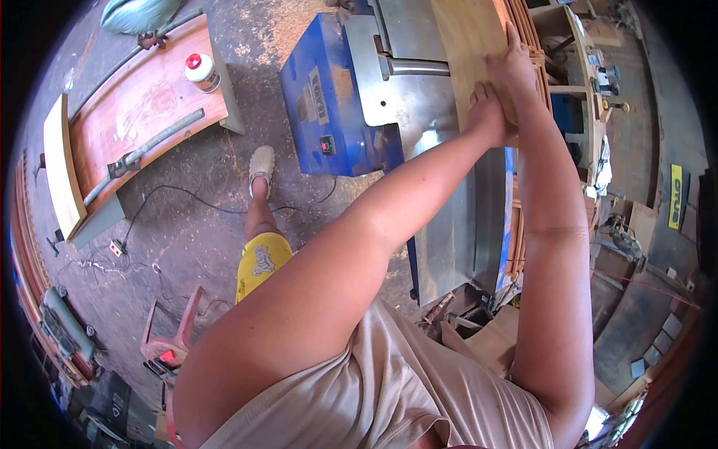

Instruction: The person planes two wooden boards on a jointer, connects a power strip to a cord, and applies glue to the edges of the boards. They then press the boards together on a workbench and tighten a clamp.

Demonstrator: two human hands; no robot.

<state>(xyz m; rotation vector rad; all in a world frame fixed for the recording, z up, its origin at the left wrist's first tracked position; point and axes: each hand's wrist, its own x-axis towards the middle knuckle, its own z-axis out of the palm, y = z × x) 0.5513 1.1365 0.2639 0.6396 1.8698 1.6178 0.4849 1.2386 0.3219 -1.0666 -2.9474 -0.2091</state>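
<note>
A long pale wooden board (465,34) lies along the metal bed (419,97) of a blue-sided woodworking machine (318,97). My right hand (514,69) holds the board's right edge, its thumb on the upper face and one finger stretched forward. Closer to me, my left hand (488,114) bears on the near end of the board with bent fingers. Its thumb is hidden. Both arms are extended forward, and the hands are almost touching.
Stacked wooden strips (517,22) run beside the machine, with a cluttered shelf (572,90) farther right. At left stands a wooden panel assembly (142,120) carrying clamps and a red-capped bottle (200,71). Near a person's yellow-clad leg (263,262), a black cable (198,196) crosses the sawdust-strewn floor.
</note>
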